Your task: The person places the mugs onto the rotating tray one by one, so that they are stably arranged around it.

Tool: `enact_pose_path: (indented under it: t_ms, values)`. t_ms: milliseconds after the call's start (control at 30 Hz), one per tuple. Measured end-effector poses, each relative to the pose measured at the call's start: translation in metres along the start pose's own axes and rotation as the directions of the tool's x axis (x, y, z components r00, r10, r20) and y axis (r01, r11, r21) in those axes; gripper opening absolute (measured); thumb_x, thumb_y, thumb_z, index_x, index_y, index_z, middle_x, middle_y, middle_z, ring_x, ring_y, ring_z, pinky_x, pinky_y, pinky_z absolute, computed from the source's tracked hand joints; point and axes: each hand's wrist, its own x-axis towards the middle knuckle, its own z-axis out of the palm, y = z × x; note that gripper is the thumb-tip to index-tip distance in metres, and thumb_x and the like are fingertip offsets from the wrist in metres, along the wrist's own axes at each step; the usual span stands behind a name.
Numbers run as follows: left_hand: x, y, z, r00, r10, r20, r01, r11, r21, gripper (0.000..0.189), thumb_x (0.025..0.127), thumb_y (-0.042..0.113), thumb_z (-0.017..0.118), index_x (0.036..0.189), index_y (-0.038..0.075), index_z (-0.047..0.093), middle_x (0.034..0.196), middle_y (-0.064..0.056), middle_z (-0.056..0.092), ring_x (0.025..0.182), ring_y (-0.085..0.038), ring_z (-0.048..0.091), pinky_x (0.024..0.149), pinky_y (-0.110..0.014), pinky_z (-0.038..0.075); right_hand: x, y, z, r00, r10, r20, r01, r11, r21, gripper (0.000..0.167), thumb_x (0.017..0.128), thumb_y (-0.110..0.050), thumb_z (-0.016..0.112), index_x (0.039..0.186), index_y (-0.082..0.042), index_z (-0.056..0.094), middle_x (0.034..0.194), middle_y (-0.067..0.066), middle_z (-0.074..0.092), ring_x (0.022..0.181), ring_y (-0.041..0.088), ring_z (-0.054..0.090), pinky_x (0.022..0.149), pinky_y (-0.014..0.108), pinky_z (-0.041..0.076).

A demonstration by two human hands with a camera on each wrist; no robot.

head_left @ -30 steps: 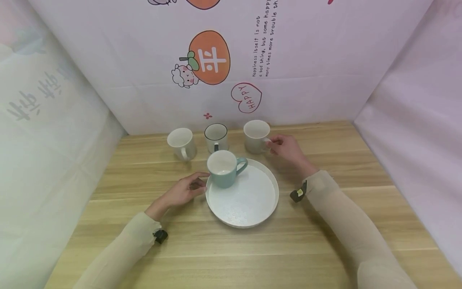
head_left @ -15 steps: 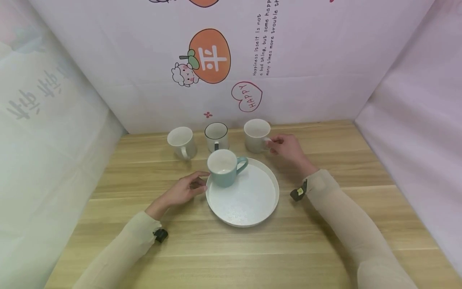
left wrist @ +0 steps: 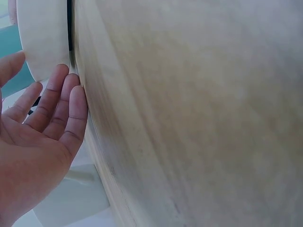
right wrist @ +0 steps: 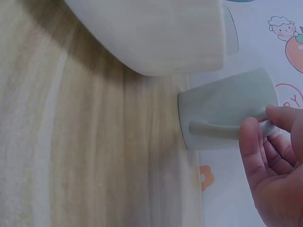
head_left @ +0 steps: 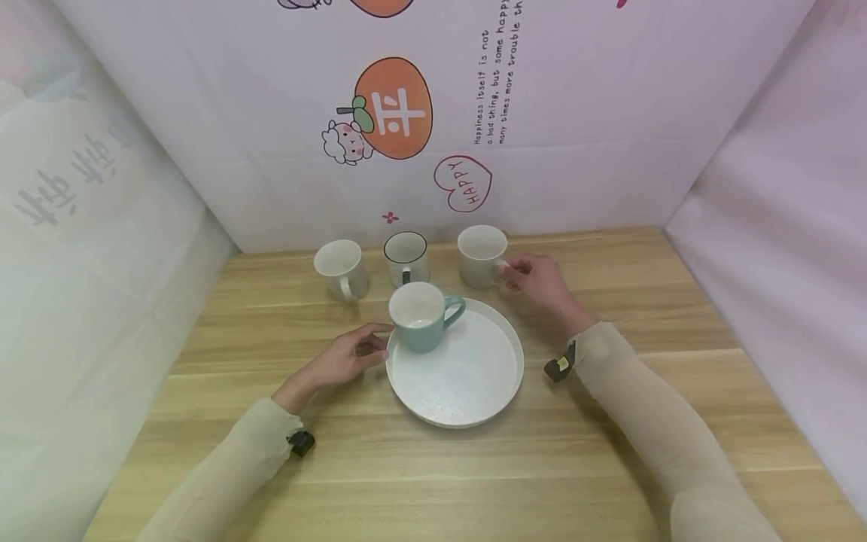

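A round white tray (head_left: 467, 384) lies on the table, with a teal mug (head_left: 421, 337) standing upright at its back left. My left hand (head_left: 342, 358) is at the tray's left rim, its fingers loosely bent and fingertips right at the edge; the left wrist view has those fingers (left wrist: 75, 113) low beside the tray wall (left wrist: 45, 38). Behind the tray's right side stands a plain white mug (head_left: 478, 269). My right hand (head_left: 540, 280) pinches its handle between thumb and fingers, seen closely in the right wrist view, where the mug (right wrist: 227, 101) is upright against the table.
At the back left stands another white mug (head_left: 347, 280), its handle toward me. Between the two is a white mug with a black rim (head_left: 415, 265), partly behind the teal mug. A printed cloth (head_left: 576, 173) hangs along the table's back edge, with pale cloth at both sides.
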Motion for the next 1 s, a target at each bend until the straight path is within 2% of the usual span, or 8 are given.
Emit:
enact_pose_path:
  t_ms: [233,733,1000]
  values:
    - [0.0006,-0.0030,0.0011,1.000,-0.019,0.000,0.019,1.000,0.010,0.048,0.098,0.025,0.065,0.143,0.020,0.050,0.117,-0.009,0.071,0.115,-0.023,0.066,0.104,-0.045,0.051,-0.0011,0.0036,0.0013,1.000,-0.017,-0.020,0.017,1.000,0.018,0.028,0.099,-0.030,0.064,0.106,-0.004,0.070,0.090,0.017,0.074,0.074,0.016,0.068,0.064,0.021,0.053]
    - [-0.0001,-0.0019,0.0004,1.000,-0.029,0.003,0.029,1.000,0.003,0.048,0.098,0.024,0.064,0.144,0.019,0.050,0.119,-0.009,0.070,0.115,-0.024,0.065,0.104,-0.046,0.052,-0.0045,0.0053,0.0006,0.996,-0.049,-0.069,0.053,0.997,0.052,0.026,0.098,-0.027,0.064,0.104,-0.002,0.070,0.088,0.019,0.073,0.069,0.008,0.065,0.062,0.018,0.052]
    - [-0.0006,-0.0001,0.0000,1.000,-0.013,-0.004,0.013,1.000,0.014,0.048,0.099,0.027,0.064,0.144,0.018,0.050,0.119,-0.009,0.070,0.114,-0.024,0.066,0.101,-0.046,0.053,-0.0091,0.0034,-0.0025,0.995,-0.049,-0.088,0.053,0.997,0.051,0.029,0.098,-0.032,0.065,0.104,-0.005,0.071,0.088,0.016,0.073,0.070,0.009,0.065,0.063,0.020,0.052]
